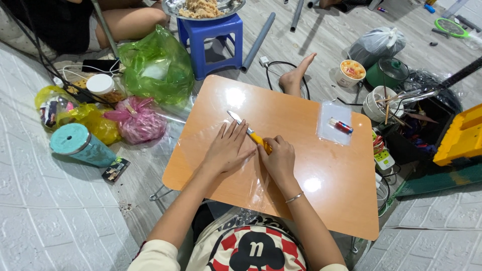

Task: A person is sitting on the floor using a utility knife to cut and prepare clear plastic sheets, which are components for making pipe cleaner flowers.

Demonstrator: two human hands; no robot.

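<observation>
My right hand (pixel 277 158) grips the yellow handle of a utility knife (pixel 244 128), whose blade points up and left across a clear plastic sheet (pixel 228 100) spread over a low orange table (pixel 321 185). My left hand (pixel 227 149) lies flat, fingers spread, pressing the sheet just left of the blade. A small clear bag (pixel 329 131) with a red, white and blue tube (pixel 341 125) in it lies at the table's far right.
Left of the table sit a green plastic bag (pixel 155 65), a pink bag (pixel 135 120), yellow bags (pixel 93 120), a teal tumbler (pixel 80 144) and a jar. A blue stool (pixel 211 40) holds a food tray. Another person's foot (pixel 296 75) rests beyond the table. Bowls, a pot and a yellow box (pixel 462 135) crowd the right.
</observation>
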